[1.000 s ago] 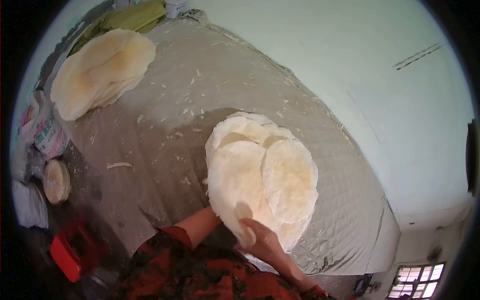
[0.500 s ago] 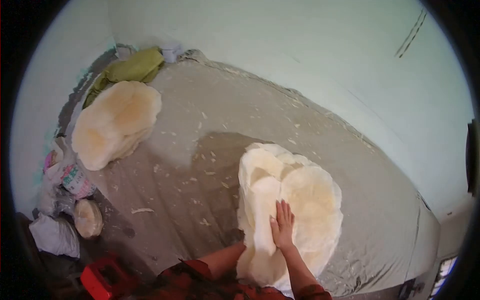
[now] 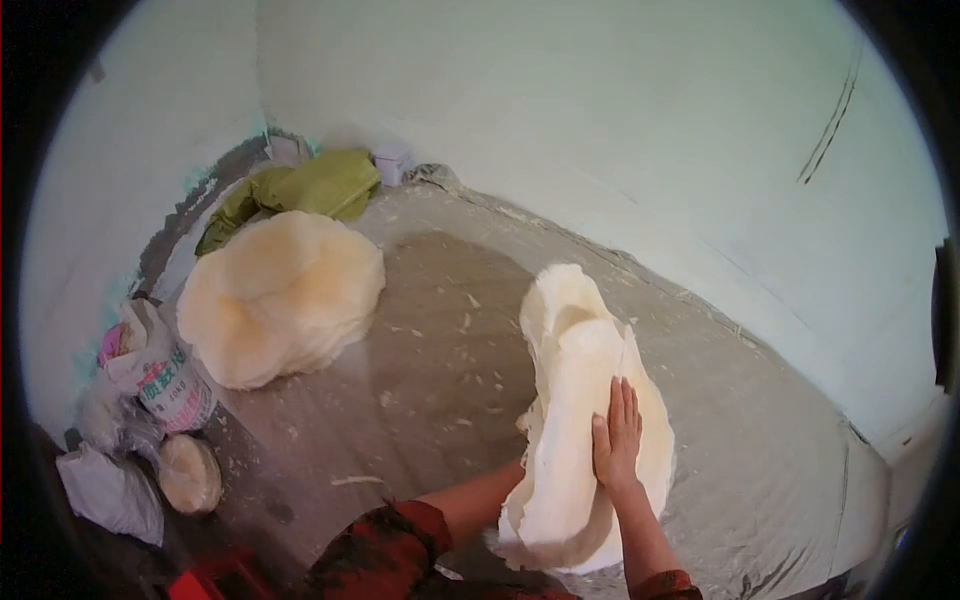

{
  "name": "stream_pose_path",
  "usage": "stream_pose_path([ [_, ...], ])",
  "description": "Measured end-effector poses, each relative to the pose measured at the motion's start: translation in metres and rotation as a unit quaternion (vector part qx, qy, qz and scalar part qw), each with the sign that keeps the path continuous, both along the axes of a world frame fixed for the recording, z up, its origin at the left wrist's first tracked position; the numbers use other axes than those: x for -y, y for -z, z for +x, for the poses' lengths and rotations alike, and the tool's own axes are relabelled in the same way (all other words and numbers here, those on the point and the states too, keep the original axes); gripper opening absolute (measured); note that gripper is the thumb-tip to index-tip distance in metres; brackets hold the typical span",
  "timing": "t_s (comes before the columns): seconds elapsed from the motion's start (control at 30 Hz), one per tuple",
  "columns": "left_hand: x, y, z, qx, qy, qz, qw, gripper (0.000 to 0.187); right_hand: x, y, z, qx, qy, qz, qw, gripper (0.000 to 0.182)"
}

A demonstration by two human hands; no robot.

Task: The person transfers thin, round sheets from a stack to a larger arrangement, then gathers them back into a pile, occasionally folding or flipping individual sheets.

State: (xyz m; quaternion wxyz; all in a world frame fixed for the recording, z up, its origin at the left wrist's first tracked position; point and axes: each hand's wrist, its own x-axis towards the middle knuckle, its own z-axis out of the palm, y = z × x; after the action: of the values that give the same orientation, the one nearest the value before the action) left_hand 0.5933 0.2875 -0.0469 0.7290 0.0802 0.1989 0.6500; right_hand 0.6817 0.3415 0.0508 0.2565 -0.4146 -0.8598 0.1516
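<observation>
A stack of large, thin, cream-coloured sheets (image 3: 572, 430), resembling big thin flatbreads, stands tilted and folded in front of me. Its edges are ragged. My right hand (image 3: 619, 440) lies flat against its right side, fingers straight and close together, thumb apart. My left forearm (image 3: 478, 508) reaches behind the left side of the stack, which hides my left hand and its fingers. Farther left, a second pile of similar pale sheets (image 3: 275, 300) rests on the grey-brown cloth (image 3: 430, 360).
A green sack (image 3: 320, 187) and a small pale box (image 3: 391, 164) sit by the wall. At the left are a printed sack (image 3: 172, 388), a white bag (image 3: 112, 492), a wrapped round bundle (image 3: 190, 474) and something red (image 3: 222, 577). Flakes litter the cloth.
The stack has tipped from lying broad side up to a steeper, narrower, folded stance. My right hand has moved slightly right with it. The view has shifted.
</observation>
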Motion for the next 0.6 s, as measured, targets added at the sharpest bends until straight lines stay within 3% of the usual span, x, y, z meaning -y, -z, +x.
stream_pose_path([
  [0.2,0.074,-0.019,-0.204,-0.080,-0.078,0.028,0.993,0.044,0.033,-0.018,-0.197,-0.040,-0.082,0.035,0.995,0.062],
  [0.3,0.129,-0.002,-0.301,-0.145,-0.119,0.020,0.982,0.044,0.059,0.012,-0.297,-0.047,-0.141,0.024,0.989,0.065],
  [0.37,0.170,0.026,-0.352,-0.216,-0.139,0.012,0.966,0.045,0.087,0.050,-0.353,0.044,-0.168,0.025,0.984,0.062],
  [0.43,0.215,0.054,-0.392,-0.264,-0.164,-0.003,0.950,0.045,0.123,0.118,-0.400,0.204,-0.212,-0.046,0.955,0.067],
  [0.47,0.233,0.064,-0.400,-0.249,-0.182,-0.013,0.951,0.045,0.132,0.145,-0.401,0.197,-0.197,0.050,0.959,0.069],
  [0.5,0.247,0.068,-0.406,-0.220,-0.202,-0.025,0.954,0.045,0.136,0.148,-0.406,0.201,-0.197,0.043,0.959,0.069],
  [0.6,0.258,0.021,-0.406,0.040,-0.283,-0.036,0.958,0.061,0.136,0.143,-0.401,0.231,-0.194,0.031,0.953,0.070],
])
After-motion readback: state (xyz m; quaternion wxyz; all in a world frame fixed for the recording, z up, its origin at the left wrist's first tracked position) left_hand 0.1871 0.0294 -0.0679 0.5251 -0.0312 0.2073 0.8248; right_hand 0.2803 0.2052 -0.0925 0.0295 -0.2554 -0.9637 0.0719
